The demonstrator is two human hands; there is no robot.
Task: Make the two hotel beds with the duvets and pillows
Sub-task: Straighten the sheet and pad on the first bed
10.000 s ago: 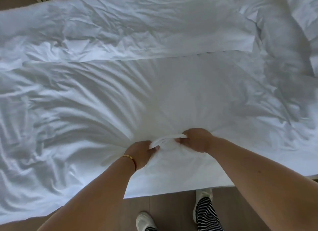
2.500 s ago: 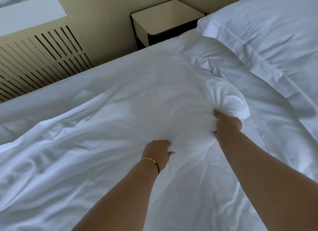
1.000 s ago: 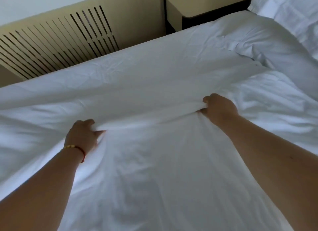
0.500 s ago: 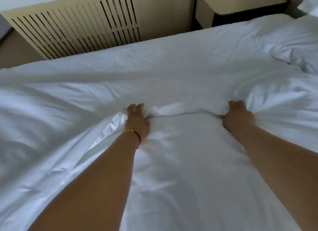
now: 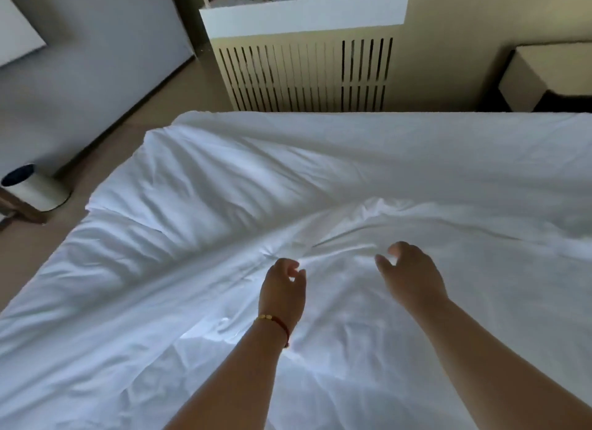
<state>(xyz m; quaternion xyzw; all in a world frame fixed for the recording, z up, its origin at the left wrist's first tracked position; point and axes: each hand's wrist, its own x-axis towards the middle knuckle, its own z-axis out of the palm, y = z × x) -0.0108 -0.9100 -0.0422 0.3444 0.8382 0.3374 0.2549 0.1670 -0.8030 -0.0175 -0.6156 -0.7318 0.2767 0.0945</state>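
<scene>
hovering over rumpled white duvet (image 5: 224, 186): left hand (image 5: 282, 293) & right hand (image 5: 413, 277), fingers loose, nothing held

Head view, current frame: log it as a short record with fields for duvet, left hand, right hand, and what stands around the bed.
duvet: white duvet spread over the bed, creased, with a ridge of wrinkles just beyond the hands
left hand: left hand over the duvet, fingers loosely curled, holding nothing; bracelet on the wrist
right hand: right hand over the duvet, fingers relaxed, holding nothing
contact: cannot tell whether either hand touches the fabric
surroundings: slatted radiator cover beyond the bed; nightstand at far right; round bin on the floor at left
</scene>
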